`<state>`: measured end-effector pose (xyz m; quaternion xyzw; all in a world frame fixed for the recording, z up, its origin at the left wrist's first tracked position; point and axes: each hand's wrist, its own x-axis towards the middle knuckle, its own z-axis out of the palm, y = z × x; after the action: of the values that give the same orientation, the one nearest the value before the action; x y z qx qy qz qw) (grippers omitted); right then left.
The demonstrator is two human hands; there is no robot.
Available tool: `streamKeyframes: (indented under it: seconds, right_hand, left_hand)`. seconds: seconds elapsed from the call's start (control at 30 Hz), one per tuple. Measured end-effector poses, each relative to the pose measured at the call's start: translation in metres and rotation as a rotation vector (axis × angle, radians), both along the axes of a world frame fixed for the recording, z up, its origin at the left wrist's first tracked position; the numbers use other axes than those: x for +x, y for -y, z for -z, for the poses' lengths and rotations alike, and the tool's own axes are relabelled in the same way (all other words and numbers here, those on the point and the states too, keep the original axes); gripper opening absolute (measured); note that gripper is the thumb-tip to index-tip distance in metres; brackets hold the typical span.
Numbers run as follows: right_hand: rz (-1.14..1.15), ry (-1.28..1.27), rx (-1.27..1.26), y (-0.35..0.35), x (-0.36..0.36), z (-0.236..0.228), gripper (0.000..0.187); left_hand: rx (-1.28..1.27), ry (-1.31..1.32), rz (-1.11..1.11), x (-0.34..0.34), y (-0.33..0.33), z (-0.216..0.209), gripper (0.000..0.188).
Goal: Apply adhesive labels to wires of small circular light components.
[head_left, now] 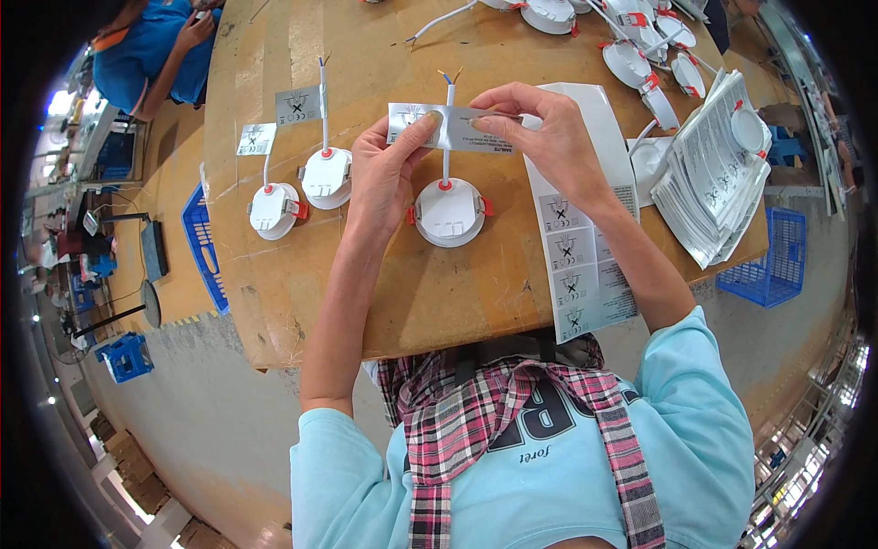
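Between my two hands a silver label (462,129) is stretched across the white cable of a round white downlight (449,212). My left hand (389,165) pinches the label's left part with the thumb on top. At the other end my right hand (540,128) grips it between thumb and fingers. The downlight lies on the table with red clips at its sides, and bare coloured wires stick out of the cable's top end. To the left lie two more downlights, a nearer one (273,212) and a farther one (326,177), each with a label folded on its cable.
A label sheet (585,247) lies under my right forearm on the cardboard-covered table (384,311). Beyond it leans a thick stack of label sheets (709,183). Several downlights (626,64) crowd the far right. A person in blue (151,59) is at the far left.
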<state>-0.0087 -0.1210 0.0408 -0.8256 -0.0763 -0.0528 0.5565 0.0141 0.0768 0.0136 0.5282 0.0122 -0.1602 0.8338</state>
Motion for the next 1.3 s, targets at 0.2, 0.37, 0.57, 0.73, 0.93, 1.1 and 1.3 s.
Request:
streamKeyframes:
  seconds: [0.2,0.37,0.57,0.73,0.93,1.1,1.3]
  right_hand:
    - [-0.003,-0.071,0.126,0.010,0.007,0.012,0.025]
    - [0.003,0.062,0.011,0.016,0.016,0.003,0.031]
    - [-0.163,-0.161,0.081,-0.003,0.030,-0.006,0.037]
    - [-0.176,-0.229,0.067,-0.002,0.031,-0.010,0.035]
    - [-0.161,-0.045,-0.116,-0.003,0.032,0.002,0.034]
    - [-0.136,-0.036,-0.140,-0.005,0.032,0.002,0.032]
    - [-0.143,-0.053,-0.097,-0.003,0.030,0.000,0.031]
  left_hand:
    - [0.000,0.008,0.022,0.000,-0.001,0.003,0.018]
    - [-0.016,0.005,0.033,0.000,0.005,0.001,0.019]
    - [-0.063,0.046,0.051,-0.003,0.005,0.001,0.020]
    - [0.047,0.056,0.021,-0.003,0.007,-0.002,0.019]
    - [0.190,0.084,0.046,-0.002,0.003,0.004,0.020]
    - [0.154,0.093,-0.054,-0.003,-0.001,0.007,0.048]
    - [0.382,0.311,-0.094,-0.013,0.012,0.003,0.096]
